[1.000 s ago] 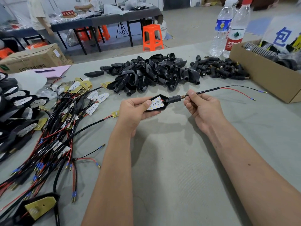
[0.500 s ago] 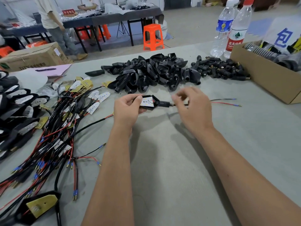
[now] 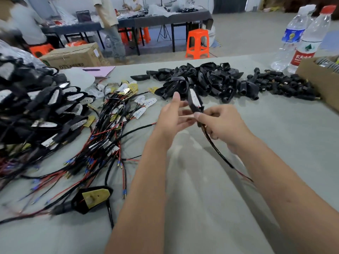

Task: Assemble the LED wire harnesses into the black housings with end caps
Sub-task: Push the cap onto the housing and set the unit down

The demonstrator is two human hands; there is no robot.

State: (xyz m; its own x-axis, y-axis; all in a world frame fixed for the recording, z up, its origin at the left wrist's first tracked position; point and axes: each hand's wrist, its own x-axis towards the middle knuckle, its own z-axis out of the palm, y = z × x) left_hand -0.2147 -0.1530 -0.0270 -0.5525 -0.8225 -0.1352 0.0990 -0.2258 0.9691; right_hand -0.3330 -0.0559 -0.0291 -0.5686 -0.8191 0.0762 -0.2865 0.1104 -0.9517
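My right hand (image 3: 222, 125) pinches the neck of an assembled black housing (image 3: 195, 101) with a white LED board in it, held upright above the table. Its black cable (image 3: 218, 153) with red wire ends trails down toward me under my right wrist. My left hand (image 3: 172, 116) is just left of the housing, fingers straight and loose, not gripping it. A pile of empty black housings (image 3: 201, 79) lies behind my hands, with black end caps (image 3: 280, 85) to its right. Loose LED wire harnesses (image 3: 102, 136) sprawl at the left.
Finished assemblies (image 3: 36, 107) are stacked at the far left. One housing with a yellow board (image 3: 91, 198) lies near the front left. A cardboard box (image 3: 319, 79) and two water bottles (image 3: 300, 37) stand at the right. People work at tables beyond.
The housing swung from lying level between both hands to standing upright in my right hand. My left hand let go of it. The cable now hangs toward me; the view shifted right.
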